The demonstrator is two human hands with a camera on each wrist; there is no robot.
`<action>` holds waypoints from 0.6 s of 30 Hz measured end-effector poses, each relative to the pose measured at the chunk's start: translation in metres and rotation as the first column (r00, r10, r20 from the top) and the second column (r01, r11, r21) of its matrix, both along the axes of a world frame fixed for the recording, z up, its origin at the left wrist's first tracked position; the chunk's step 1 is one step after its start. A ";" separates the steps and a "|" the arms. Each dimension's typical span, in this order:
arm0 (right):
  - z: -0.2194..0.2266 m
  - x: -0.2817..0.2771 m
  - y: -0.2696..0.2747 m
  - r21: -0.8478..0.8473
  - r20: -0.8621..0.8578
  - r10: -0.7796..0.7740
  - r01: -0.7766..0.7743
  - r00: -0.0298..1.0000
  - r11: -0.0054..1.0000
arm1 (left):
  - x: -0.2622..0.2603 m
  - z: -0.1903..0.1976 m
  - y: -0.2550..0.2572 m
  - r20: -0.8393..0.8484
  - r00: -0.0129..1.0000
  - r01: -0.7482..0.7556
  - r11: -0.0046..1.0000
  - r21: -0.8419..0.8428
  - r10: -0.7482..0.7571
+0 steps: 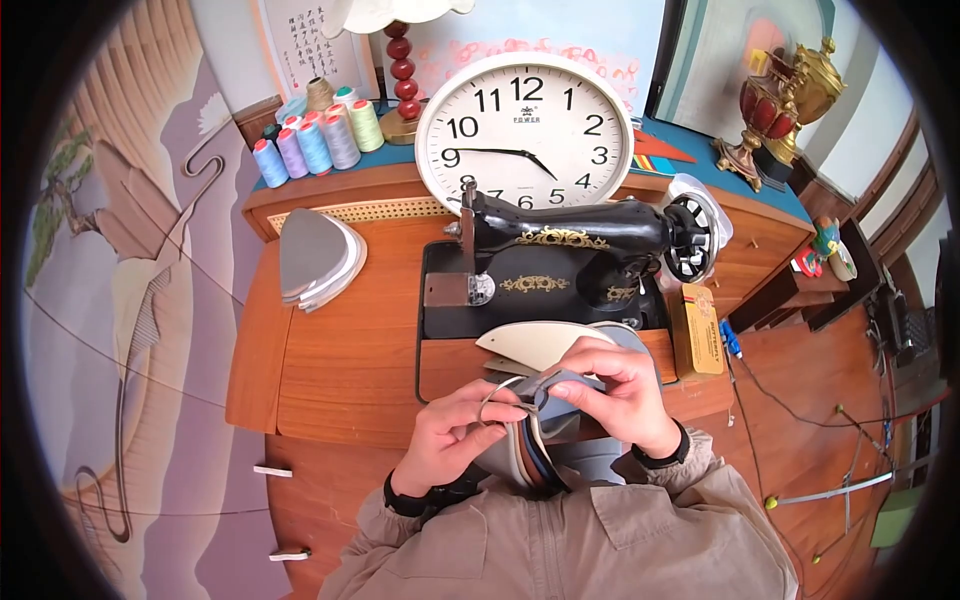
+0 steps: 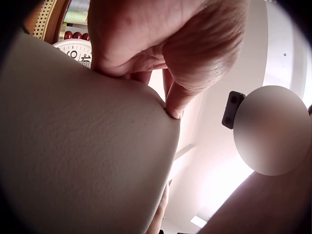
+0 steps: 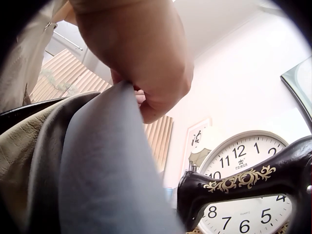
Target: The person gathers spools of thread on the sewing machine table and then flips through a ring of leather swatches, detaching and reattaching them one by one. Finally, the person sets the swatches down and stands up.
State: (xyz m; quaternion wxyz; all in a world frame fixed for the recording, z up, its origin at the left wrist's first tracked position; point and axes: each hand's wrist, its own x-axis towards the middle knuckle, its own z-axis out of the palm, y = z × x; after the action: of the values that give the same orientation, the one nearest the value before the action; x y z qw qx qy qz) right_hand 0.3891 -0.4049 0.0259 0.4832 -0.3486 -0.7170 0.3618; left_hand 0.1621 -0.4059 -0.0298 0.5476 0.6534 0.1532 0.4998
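Note:
In front of the chest, both hands hold a bundle of curved, leather-like pieces (image 1: pixel 522 455) in off-white, brown, dark blue and grey. My left hand (image 1: pixel 455 435) pinches the upper edge of the bundle between thumb and fingers. In the left wrist view an off-white piece (image 2: pixel 87 141) bends away beneath that thumb. With thumb and fingers my right hand (image 1: pixel 625 395) grips the corner of a grey piece. Up close in the right wrist view, this grey-blue piece (image 3: pixel 107 165) hangs beside darker and beige layers (image 3: pixel 22 151). Just beyond the hands, cream pieces (image 1: pixel 535 345) lie by the sewing machine.
A black sewing machine (image 1: pixel 570 232) stands on the wooden table (image 1: pixel 340 370), a large clock (image 1: pixel 525 110) behind it. Left lies a stack of grey pieces (image 1: pixel 318 255); thread spools (image 1: pixel 312 145) stand farther back. A yellow box (image 1: pixel 697 330) sits at the machine's right.

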 end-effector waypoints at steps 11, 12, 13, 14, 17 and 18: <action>0.013 0.005 -0.005 0.018 0.070 0.091 -0.093 0.993 0.995 | 0.001 0.004 -0.002 -0.009 0.999 -0.040 0.997 -0.070 0.039; 0.014 0.005 -0.006 0.019 0.067 0.091 -0.093 0.994 0.995 | 0.002 0.005 -0.002 -0.012 0.999 -0.040 0.997 -0.070 0.039; 0.014 0.006 -0.006 0.031 0.074 0.082 -0.085 0.994 0.996 | 0.003 0.006 -0.001 -0.017 0.999 -0.030 0.997 -0.069 0.029; 0.015 0.007 -0.006 0.043 0.080 0.072 -0.076 0.994 0.996 | 0.004 0.008 -0.001 -0.022 1.000 -0.019 0.997 -0.069 0.018; 0.015 0.013 -0.005 0.025 0.112 0.071 -0.074 0.991 0.997 | 0.007 0.011 -0.002 -0.035 0.999 0.003 0.994 -0.108 -0.007; 0.015 0.014 -0.005 0.026 0.108 0.069 -0.072 0.992 0.997 | 0.009 0.011 -0.002 -0.040 0.999 0.004 0.994 -0.107 -0.009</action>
State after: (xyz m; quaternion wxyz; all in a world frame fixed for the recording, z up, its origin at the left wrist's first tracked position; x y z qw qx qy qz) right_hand 0.4029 -0.4101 0.0407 0.4364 -0.3345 -0.7590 0.3488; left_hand 0.1707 -0.4077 -0.0190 0.5801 0.6337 0.1885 0.4758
